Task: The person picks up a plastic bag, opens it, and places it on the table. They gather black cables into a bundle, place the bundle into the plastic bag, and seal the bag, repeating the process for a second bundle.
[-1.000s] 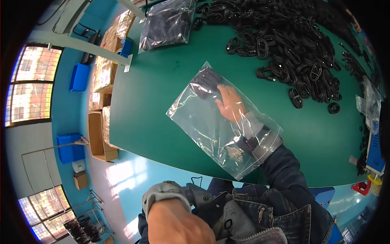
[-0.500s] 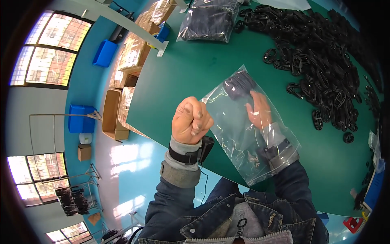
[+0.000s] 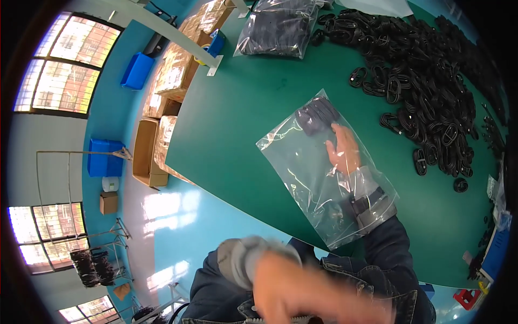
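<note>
A large clear plastic bag (image 3: 291,162) lies slanted on the green table in front of me. My right hand (image 3: 345,151) and wrist are inside it, seen through the film. The fingers are stretched out with the thumb apart, just below a bundle of black coiled cables (image 3: 318,116) in the bag's far corner. I cannot tell whether the fingertips touch the bundle. My left hand (image 3: 294,286) is off the bag, low in front of my chest. Motion smears it, so its fingers cannot be made out.
Many loose black coiled cables (image 3: 421,92) heap across the table's right side. A filled clear bag (image 3: 278,29) lies at the far edge, beside a white metal post (image 3: 178,40). Cardboard boxes (image 3: 148,151) stand on the left. A red plastic item (image 3: 467,298) is at lower right.
My left hand has left the bag's left edge and swung down toward my chest, now blurred. That edge of the bag has sunk down and left. My right hand stays inside it.
</note>
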Demonstrator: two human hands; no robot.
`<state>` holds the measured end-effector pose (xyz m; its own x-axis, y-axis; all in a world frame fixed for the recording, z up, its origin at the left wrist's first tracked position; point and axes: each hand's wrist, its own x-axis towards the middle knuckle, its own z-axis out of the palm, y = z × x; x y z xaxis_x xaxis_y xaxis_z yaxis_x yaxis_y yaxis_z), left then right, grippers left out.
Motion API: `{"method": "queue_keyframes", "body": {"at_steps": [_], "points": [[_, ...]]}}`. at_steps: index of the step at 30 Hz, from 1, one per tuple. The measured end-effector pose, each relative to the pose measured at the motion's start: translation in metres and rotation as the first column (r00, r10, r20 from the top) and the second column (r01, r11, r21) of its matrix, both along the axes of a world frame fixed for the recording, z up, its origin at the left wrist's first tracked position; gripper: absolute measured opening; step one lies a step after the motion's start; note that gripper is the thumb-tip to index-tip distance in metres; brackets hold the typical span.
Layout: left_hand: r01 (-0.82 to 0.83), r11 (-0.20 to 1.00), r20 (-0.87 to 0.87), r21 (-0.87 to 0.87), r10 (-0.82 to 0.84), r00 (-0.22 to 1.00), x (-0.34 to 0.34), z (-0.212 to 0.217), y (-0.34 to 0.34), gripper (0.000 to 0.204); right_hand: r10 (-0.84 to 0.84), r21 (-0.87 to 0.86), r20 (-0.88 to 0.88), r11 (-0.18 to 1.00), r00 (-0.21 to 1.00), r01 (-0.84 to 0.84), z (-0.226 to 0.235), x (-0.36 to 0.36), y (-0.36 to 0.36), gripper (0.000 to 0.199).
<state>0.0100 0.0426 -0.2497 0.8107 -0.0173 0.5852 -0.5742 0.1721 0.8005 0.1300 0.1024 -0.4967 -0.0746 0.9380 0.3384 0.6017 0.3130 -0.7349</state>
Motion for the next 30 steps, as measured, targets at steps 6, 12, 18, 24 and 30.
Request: {"method": "queue_keyframes", "body": {"at_steps": [6, 12, 18, 24, 30], "points": [[0.006, 0.997, 0.241, 0.075, -0.024, 0.97, 0.0, 0.006, -0.059, 0.032, -0.042, -0.016, 0.01, 0.999, 0.999, 0.042, -0.004, -0.001, 0.004, 0.046], [0.018, 1.0, 0.224, 0.022, -0.023, 0.974, -0.008, 0.011, -0.055, 0.034, -0.026, -0.056, -0.008, 0.998, 1.0, 0.026, -0.002, 0.001, 0.0, 0.045], [-0.012, 0.987, 0.277, -0.16, 0.057, 0.959, -0.015, 0.013, -0.049, 0.026, -0.004, 0.042, 0.013, 0.999, 1.0, 0.004, -0.005, -0.001, 0.002, 0.046], [-0.362, 0.758, 0.105, -0.542, 0.489, 0.866, -0.037, -0.017, -0.024, 0.014, -0.015, 0.047, 0.012, 0.999, 1.0, 0.014, -0.007, 0.002, 0.003, 0.045], [-0.654, 0.347, -0.323, -0.672, 0.658, 0.68, -0.05, -0.051, -0.011, 0.01, -0.022, 0.016, -0.009, 1.0, 1.0, 0.022, -0.006, 0.002, 0.002, 0.045]]}}
